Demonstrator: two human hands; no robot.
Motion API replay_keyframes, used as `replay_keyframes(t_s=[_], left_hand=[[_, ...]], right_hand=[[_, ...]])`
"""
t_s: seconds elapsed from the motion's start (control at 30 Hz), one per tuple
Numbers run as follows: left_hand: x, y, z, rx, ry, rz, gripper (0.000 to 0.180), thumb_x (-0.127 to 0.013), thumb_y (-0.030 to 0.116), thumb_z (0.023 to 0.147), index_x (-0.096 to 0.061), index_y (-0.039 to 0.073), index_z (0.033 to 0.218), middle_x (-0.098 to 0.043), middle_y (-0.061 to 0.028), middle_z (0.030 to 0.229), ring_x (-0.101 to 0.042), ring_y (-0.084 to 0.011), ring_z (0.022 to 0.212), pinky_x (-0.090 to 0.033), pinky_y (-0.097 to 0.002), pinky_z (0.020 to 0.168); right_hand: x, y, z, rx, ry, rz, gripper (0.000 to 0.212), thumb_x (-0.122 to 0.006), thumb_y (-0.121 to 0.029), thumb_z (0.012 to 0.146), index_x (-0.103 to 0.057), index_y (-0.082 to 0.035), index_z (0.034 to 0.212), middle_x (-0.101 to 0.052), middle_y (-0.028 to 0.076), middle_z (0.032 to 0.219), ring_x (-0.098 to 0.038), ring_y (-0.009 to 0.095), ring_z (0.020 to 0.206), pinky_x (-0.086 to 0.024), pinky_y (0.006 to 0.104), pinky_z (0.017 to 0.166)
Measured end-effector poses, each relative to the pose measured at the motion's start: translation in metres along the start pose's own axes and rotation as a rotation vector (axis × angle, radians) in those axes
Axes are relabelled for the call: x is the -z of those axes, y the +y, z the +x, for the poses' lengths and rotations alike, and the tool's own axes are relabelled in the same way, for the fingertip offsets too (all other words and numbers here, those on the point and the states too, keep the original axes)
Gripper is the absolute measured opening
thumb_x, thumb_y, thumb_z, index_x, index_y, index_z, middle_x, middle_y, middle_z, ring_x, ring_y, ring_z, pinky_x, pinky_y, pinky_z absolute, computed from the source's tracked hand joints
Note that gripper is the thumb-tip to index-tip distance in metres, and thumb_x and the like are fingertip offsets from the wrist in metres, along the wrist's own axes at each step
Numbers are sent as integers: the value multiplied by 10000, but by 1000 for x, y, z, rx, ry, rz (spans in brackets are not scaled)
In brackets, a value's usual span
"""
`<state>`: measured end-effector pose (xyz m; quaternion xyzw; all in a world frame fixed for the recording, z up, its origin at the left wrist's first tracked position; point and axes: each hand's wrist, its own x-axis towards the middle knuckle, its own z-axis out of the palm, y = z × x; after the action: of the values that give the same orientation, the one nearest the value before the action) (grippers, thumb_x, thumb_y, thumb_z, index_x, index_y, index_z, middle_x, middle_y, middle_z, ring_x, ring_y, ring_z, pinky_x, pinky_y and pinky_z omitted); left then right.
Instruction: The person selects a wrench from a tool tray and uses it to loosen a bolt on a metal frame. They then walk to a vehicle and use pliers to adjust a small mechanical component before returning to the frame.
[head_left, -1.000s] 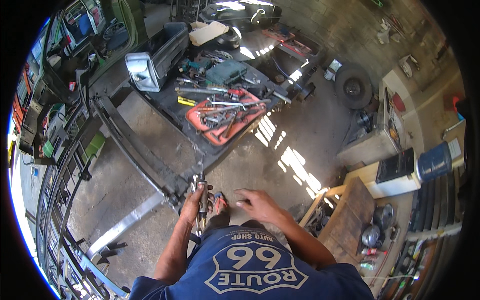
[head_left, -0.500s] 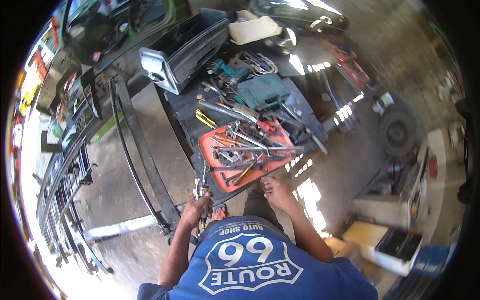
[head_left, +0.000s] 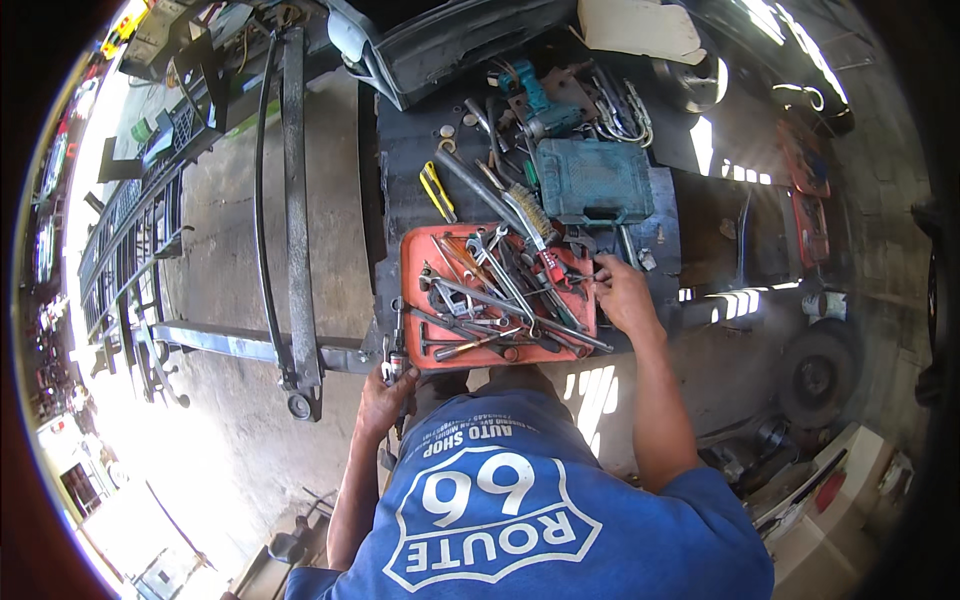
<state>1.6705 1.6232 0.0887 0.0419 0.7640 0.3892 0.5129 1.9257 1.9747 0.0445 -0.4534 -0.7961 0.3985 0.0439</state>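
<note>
At the near left corner of the red tool tray (head_left: 412, 250), my left hand (head_left: 382, 400) is closed around a narrow metal tool with a silver and dark body (head_left: 397, 358); its exact kind is unclear. My right hand (head_left: 622, 295) reaches over the tray's right edge, fingers bent together beside a red-handled tool (head_left: 552, 266). What those fingers hold, if anything, is hidden. Wrenches (head_left: 508, 285), a long steel bar (head_left: 500, 300) and a hammer-like tool with a wooden handle (head_left: 462, 348) lie heaped in the tray.
Beyond the tray lie a yellow utility knife (head_left: 437, 192), a wire brush (head_left: 530, 212), a teal tool case (head_left: 595, 180) and a teal power drill (head_left: 528, 88). Metal rails (head_left: 295, 200) stretch along the left. A wheel (head_left: 815, 375) stands at the right.
My right hand has gone from beside the tray's near edge to its right side, over the tools. The view has shifted and turned. My left hand still holds the metal tool.
</note>
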Motion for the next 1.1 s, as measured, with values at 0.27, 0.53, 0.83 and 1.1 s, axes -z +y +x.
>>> replay_keyframes(t_s=[0.27,0.53,0.83,1.1], left_hand=[[-16,-7,4,8,1,-50,275,-715,287,987,-621,29,1002,-636,-44,719,-641,-149,570,-505,-339,524],[-31,6,14,-13,-33,-70,285,-692,300,1010,-599,42,932,-597,-26,710,-589,-141,549,-490,-329,504],[-34,27,21,-7,-26,92,293,-700,328,996,-609,64,909,-588,-19,692,-569,-134,552,-453,-319,500],[-33,25,17,4,-42,32,323,-702,328,999,-586,46,893,-592,-30,655,-615,-150,529,-479,-328,489]], right_hand=[[-16,10,2,4,-268,-53,413,-747,-115,879,-663,-40,1276,-713,248,1130,-699,410,1009,-548,468,874],[-2,26,-17,-83,-382,-144,453,-723,-175,873,-648,0,1283,-702,254,1153,-684,422,1057,-535,481,927],[-14,45,-27,-64,-379,-126,484,-747,-170,867,-637,14,1301,-714,252,1130,-704,397,1032,-546,457,912],[-3,50,-8,-82,-411,-135,468,-722,-169,877,-637,-33,1317,-726,221,1098,-702,390,1019,-541,460,891]])
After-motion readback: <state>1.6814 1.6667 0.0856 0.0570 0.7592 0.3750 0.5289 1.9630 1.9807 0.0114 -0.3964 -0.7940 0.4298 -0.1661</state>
